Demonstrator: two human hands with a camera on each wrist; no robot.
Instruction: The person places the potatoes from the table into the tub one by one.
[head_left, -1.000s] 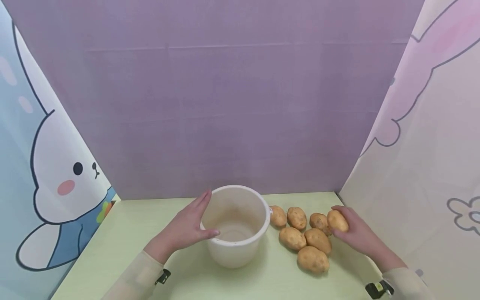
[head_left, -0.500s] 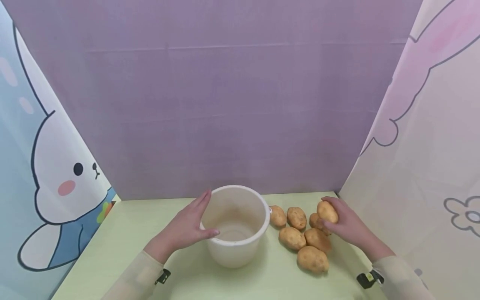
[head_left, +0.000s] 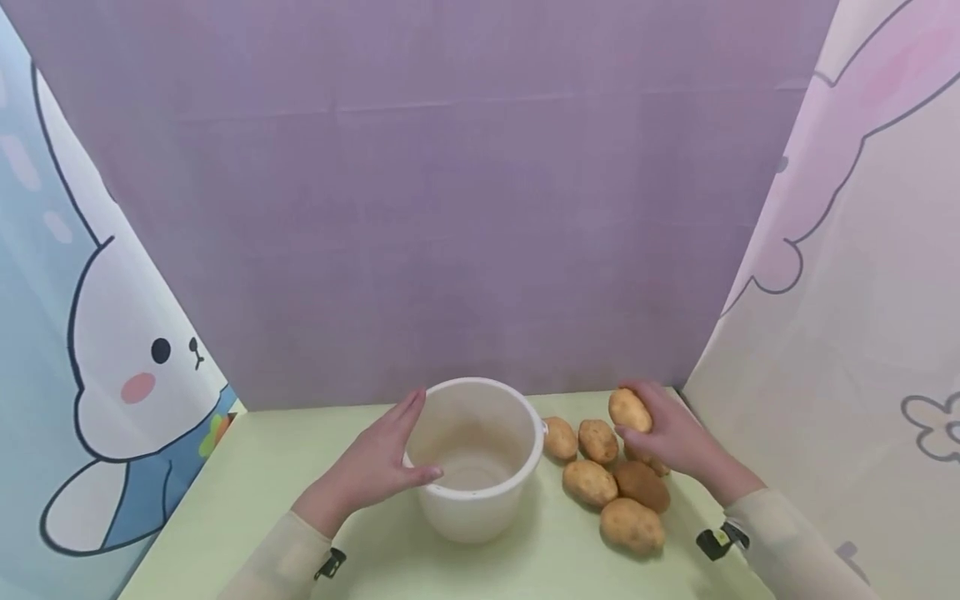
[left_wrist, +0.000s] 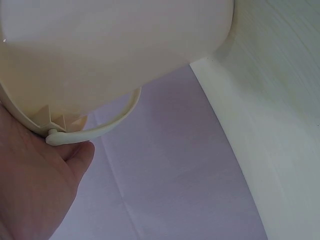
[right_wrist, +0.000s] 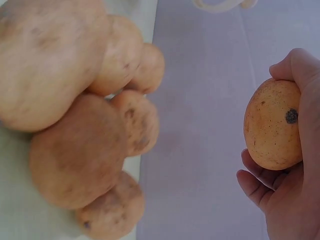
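The right hand [head_left: 667, 437] held one potato [head_left: 629, 410] between thumb and curled fingers [right_wrist: 257, 182], lifted clear of the table at about three o'clock from the white bucket [head_left: 474, 456] and just above the loose pile of potatoes [head_left: 615, 487] lying on the pale green table [head_left: 225, 500]. The left hand [head_left: 375, 458] lay against the bucket's nine o'clock side with its fingers nearly straight along the wall and its thumb [head_left: 427, 473] hooked over the rim, near the handle pivot [left_wrist: 52, 134]. The bucket stood upright with nothing inside, the nearest potato of the pile just beside its three o'clock wall.
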